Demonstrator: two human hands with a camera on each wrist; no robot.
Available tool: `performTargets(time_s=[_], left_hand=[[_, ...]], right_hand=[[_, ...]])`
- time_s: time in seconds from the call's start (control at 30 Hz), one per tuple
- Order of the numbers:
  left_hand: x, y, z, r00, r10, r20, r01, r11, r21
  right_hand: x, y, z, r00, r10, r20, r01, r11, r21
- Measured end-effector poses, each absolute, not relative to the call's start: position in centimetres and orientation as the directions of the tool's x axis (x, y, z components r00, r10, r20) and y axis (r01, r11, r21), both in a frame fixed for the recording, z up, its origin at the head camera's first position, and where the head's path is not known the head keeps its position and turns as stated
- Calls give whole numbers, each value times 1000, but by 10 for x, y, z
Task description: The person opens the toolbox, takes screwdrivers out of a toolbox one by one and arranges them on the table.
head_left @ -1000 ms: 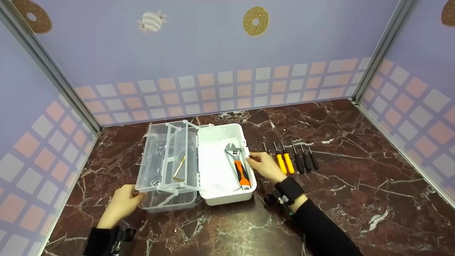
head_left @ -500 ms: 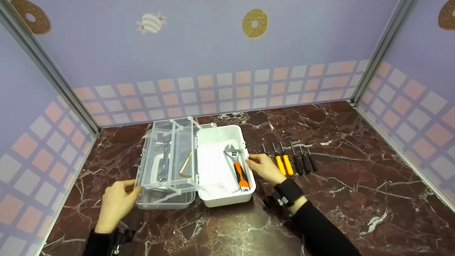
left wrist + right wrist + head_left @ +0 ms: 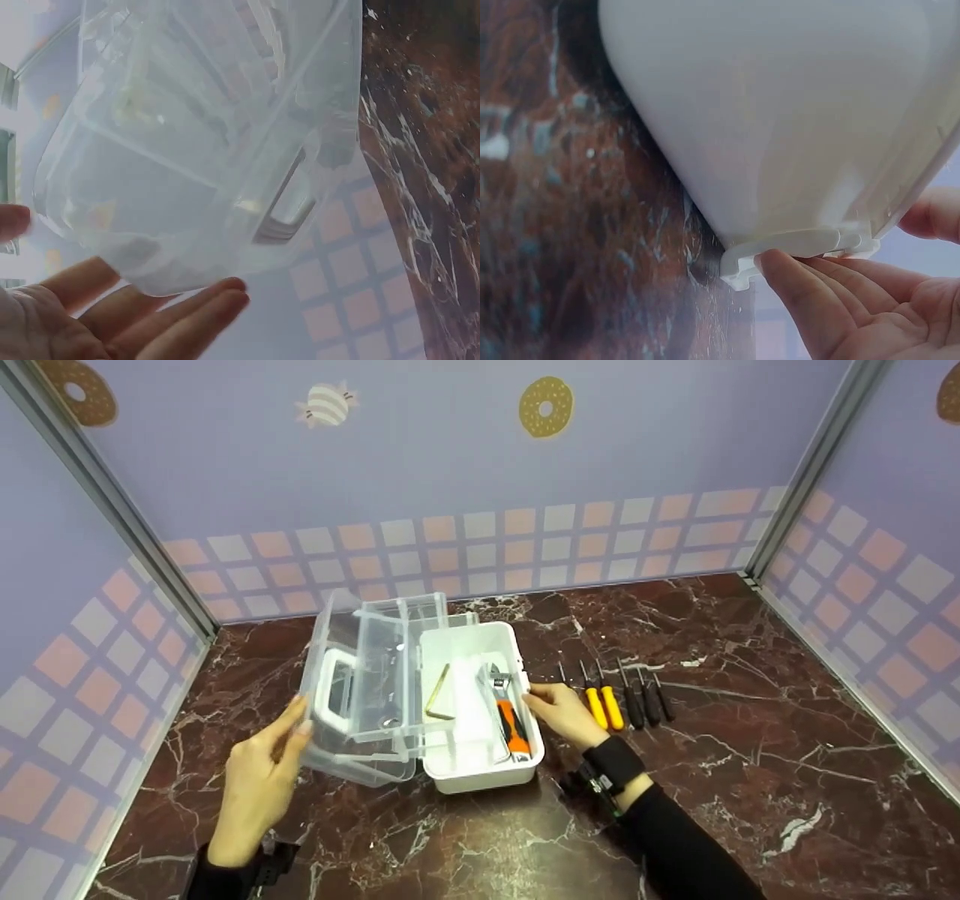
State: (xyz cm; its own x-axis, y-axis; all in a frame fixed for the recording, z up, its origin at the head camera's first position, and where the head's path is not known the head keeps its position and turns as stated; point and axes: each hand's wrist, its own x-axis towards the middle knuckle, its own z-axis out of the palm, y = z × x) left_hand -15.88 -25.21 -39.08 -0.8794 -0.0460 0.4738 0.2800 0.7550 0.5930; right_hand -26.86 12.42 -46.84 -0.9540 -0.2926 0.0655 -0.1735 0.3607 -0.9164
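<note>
A toolbox with a white base [image 3: 480, 784] and clear lid [image 3: 315, 660] stands on the table, its lid and linked clear trays [image 3: 382, 675] partly raised. My left hand [image 3: 259, 772] supports the lid's outer edge; in the left wrist view its straight fingers [image 3: 187, 315] lie under the clear plastic, the thumb apart. My right hand [image 3: 566, 712] grips the base's right rim, with fingers at the white latch [image 3: 739, 266] in the right wrist view. A gold hex key [image 3: 439, 694] lies in a tray. An adjustable wrench [image 3: 510, 716] with orange-black handle lies in the base.
Right of the toolbox, several screwdrivers lie in a row, including a yellow-handled screwdriver [image 3: 613, 709] and a black-handled screwdriver [image 3: 635, 709]. Patterned panels [image 3: 450, 457] enclose the marble table [image 3: 750, 780] at the back and sides.
The lid has tilted up and toward the base, carrying the trays and hex key rightward over it. My left hand has risen with the lid; the right hand has kept its grip on the rim.
</note>
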Motion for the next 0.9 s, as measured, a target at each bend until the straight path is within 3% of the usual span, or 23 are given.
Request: performTargets(time_s=[0.23, 0.43, 0.57, 0.67, 0.77, 0.9], left_hand=[[-160, -243, -393, -847, 74, 526, 412, 716, 563], [-167, -235, -406, -783, 110, 612, 533, 624, 570], [-171, -227, -417, -829, 37, 558, 508, 465, 725], [-175, -221, -426, -889, 29, 457, 438, 347, 829], [-176, -215, -438, -919, 70, 387, 388, 319, 865], [-177, -208, -449, -903, 114, 414, 426, 359, 830]], right_hand=[[-274, 128, -475, -961, -265, 84, -184, 383, -905], [-271, 130, -474, -945, -300, 131, -248, 397, -884], [-271, 128, -475, -939, -308, 154, -276, 405, -871], [-271, 127, -475, -948, -298, 113, -219, 349, -911], [-271, 125, -476, -962, -269, 42, -119, 275, -954], [-272, 125, -475, -972, -236, -2, -54, 228, -972]])
